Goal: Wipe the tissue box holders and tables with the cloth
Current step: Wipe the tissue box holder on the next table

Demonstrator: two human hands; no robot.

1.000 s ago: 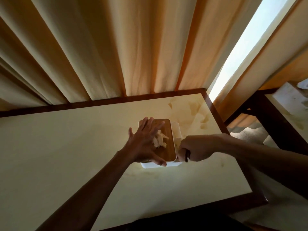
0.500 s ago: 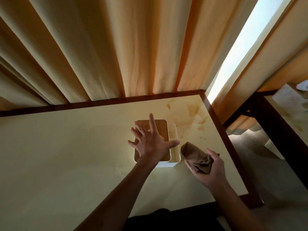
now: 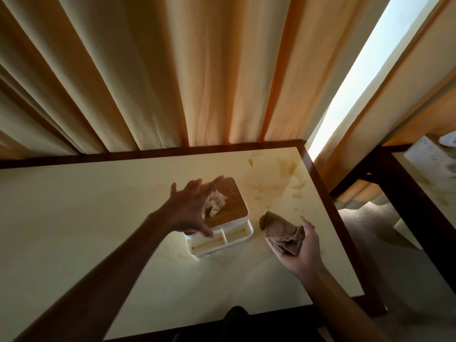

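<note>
Left hand (image 3: 187,211): fingers spread and nearly straight, palm down over the tissue box holder (image 3: 223,219); the fingertips reach the far-left edge of the lid, the thumb points toward the near compartments. Whether the palm presses the lid or hovers just above it cannot be told. It grips nothing.

Right hand (image 3: 302,248): palm up, fingers loosely curled round a bunched brown cloth (image 3: 283,232), which lies in the palm and juts out toward the holder. Hand and cloth are just right of the holder, apart from it.

Tissue box holder: white body, wooden lid (image 3: 230,202) with a tuft of white tissue (image 3: 214,203) rising from its middle, partly hidden by the left hand. Two shallow open compartments run along its near side. It sits turned at an angle to the table edges, right of centre on the table.

Table (image 3: 74,218): pale cream top with a dark wooden border. Brownish stains (image 3: 278,176) mark the far-right corner, beyond the holder.

Curtains (image 3: 197,70): tan, pleated, hanging behind the table; a bright gap shows at right.

Second table (image 3: 434,178): at the right edge, dark-framed, pale top, blotched.
</note>
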